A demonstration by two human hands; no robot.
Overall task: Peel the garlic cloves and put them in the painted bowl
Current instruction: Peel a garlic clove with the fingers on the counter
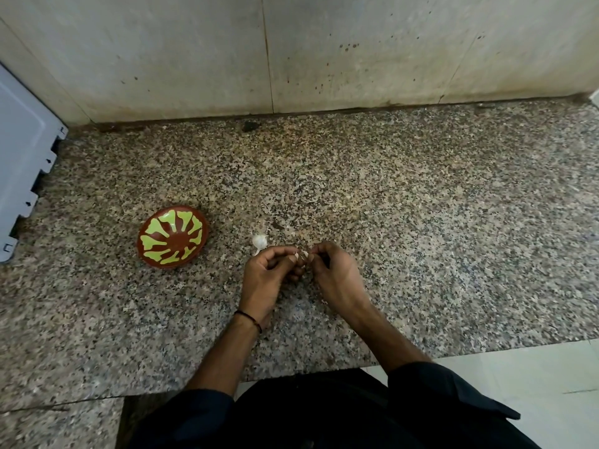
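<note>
The painted bowl (pixel 172 237), brown with yellow-green shapes, sits on the speckled granite counter (pixel 421 205), left of my hands, and looks empty. A white garlic bulb (pixel 259 241) lies on the counter between the bowl and my hands. My left hand (pixel 264 280) and my right hand (pixel 337 277) meet fingertip to fingertip just above the counter. Both pinch a small garlic clove (pixel 303 254) with pale skin between them. The fingers hide most of the clove.
A grey-blue plastic panel (pixel 22 157) leans at the left edge. A stained wall (pixel 291 53) closes the back of the counter. The counter's front edge runs near my body, with pale floor tiles (pixel 534 384) at the lower right.
</note>
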